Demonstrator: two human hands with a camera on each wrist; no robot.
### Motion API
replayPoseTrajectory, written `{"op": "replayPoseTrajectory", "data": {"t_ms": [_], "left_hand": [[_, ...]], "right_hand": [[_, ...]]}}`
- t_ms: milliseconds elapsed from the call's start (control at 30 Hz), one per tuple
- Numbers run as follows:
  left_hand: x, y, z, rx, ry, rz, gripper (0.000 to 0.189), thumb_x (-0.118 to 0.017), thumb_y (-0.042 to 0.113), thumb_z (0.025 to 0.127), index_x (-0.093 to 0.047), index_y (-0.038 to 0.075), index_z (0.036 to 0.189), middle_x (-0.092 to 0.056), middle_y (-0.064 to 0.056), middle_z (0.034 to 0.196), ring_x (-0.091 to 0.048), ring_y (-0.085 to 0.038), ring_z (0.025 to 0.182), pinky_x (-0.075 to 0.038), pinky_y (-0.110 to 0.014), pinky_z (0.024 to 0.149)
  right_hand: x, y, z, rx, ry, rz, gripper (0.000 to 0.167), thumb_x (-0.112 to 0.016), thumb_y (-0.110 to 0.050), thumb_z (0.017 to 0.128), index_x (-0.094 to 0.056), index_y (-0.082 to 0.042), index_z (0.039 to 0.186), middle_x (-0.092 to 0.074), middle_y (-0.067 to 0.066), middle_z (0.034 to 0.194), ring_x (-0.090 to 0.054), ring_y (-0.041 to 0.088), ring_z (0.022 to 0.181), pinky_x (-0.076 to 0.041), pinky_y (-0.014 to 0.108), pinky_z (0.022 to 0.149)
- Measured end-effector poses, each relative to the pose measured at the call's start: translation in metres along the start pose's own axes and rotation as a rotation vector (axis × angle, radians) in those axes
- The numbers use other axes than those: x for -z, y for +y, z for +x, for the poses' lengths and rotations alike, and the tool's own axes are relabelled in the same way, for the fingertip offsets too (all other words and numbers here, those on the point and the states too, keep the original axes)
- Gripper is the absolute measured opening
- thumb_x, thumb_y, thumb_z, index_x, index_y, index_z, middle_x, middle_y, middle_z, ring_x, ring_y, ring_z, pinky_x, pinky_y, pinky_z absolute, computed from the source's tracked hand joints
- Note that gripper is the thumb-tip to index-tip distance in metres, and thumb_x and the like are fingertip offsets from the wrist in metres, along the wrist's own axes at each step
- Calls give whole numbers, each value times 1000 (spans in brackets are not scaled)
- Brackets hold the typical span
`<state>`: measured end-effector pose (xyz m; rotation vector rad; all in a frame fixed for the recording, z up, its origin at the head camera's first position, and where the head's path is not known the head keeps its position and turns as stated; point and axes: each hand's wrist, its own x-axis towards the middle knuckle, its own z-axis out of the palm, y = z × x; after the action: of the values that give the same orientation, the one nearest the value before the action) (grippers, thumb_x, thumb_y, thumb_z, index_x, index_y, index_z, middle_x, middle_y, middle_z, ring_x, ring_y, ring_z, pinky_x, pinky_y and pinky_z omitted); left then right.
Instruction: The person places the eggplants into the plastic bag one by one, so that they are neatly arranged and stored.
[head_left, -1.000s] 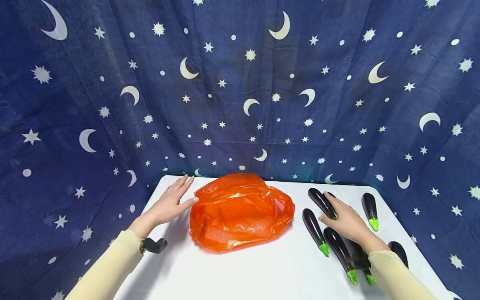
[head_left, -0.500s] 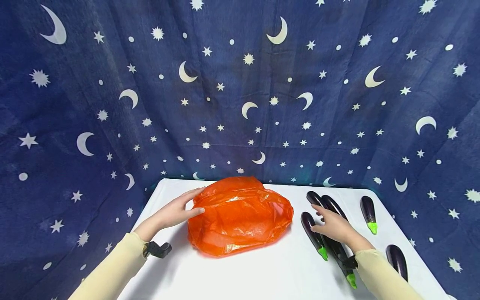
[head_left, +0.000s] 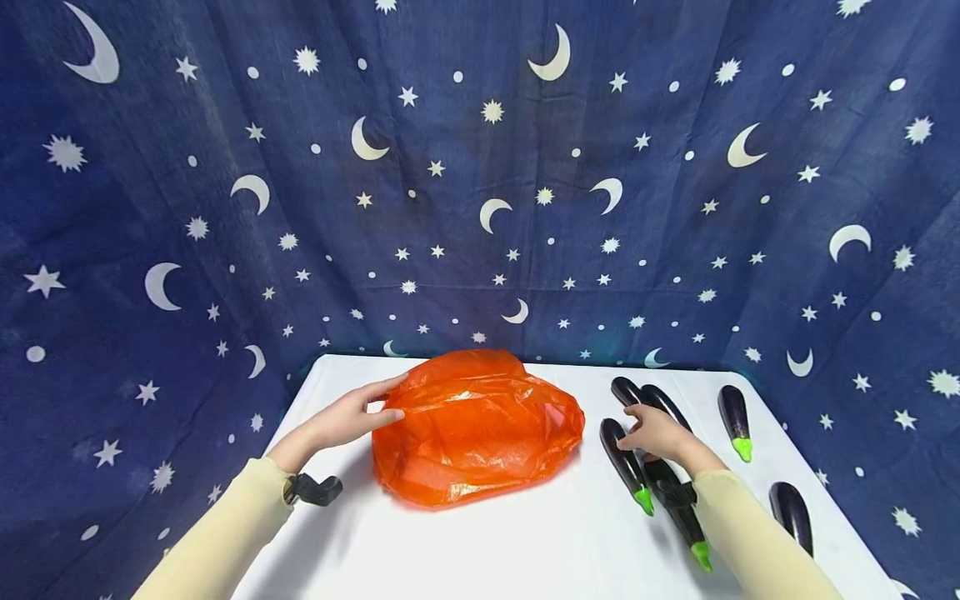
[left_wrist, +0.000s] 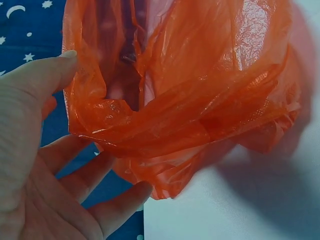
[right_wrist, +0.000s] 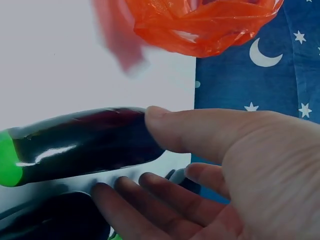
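Note:
A crumpled orange-red plastic bag stands on the white table, its mouth gaping. At its left side is my left hand, thumb and fingers spread apart; in the left wrist view the thumb tip meets the bag's edge and other fingers reach behind its lower rim. To the right, my right hand is over a group of dark purple eggplants with green caps. The nearest eggplant lies between its thumb, which overlaps the rounded end, and its loosely extended fingers. Another eggplant is partly hidden under this wrist.
Behind the right hand lie an eggplant and a second eggplant. Farther right are a separate eggplant and one more eggplant beside the right sleeve. A blue star-and-moon cloth hangs behind the table.
My left hand has moved right to the bag's edge. The right hand has shifted left and down from the rear eggplants to the leftmost one, its thumb and fingers closer together.

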<state>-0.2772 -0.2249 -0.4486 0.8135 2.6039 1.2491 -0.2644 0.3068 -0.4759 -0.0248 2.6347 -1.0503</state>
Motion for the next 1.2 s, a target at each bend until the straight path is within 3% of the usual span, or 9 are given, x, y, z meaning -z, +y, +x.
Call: {"op": "replayPoseTrajectory", "data": {"t_ms": [267,467,633,867,1033,1200], "left_hand": [[4,-1,1,0,-9,31,61,-69,26,99,-47,9,154,-56,-9,148,-58,-30,126,-45,-51,107],[2,1,4,-16,-3,30,61,-68,25,100,-47,8,154,-60,-13,142,-62,-28,116,-50,-47,100],[1,6,7,-17,30,66,61,-70,25,99,-49,11,154,-66,-6,125,-60,-21,105,-49,-44,95],[3,10,9,2,44,145,53,-68,26,100,-55,15,150,-52,-1,96,-51,-18,89,-45,-35,80],[5,13,8,8,38,140,51,-67,25,100,-56,15,149,-53,-3,100,-50,-20,91,-45,-35,80],[4,14,9,-8,17,104,58,-66,23,101,-48,11,154,-61,-9,125,-57,-23,104,-48,-43,93]], "right_hand": [[-6,0,8,-64,-57,-6,81,-78,-2,82,-34,16,148,-63,28,112,-68,29,86,-61,46,70],[-13,0,12,-69,-62,-14,82,-78,-2,82,-34,14,149,-58,34,120,-67,31,90,-60,47,66],[-17,1,14,-52,-59,1,82,-78,-4,84,-33,12,150,-58,31,120,-66,33,92,-60,48,65],[-21,1,12,-22,-98,-5,86,-78,-3,82,-31,8,154,-57,31,124,-64,31,93,-59,47,66],[-22,0,9,-25,-139,-13,95,-78,2,77,-27,5,157,-53,34,131,-63,29,89,-58,46,63],[-22,1,6,-44,-151,-15,97,-79,0,78,-24,5,158,-55,31,126,-63,30,90,-59,46,63]]}}
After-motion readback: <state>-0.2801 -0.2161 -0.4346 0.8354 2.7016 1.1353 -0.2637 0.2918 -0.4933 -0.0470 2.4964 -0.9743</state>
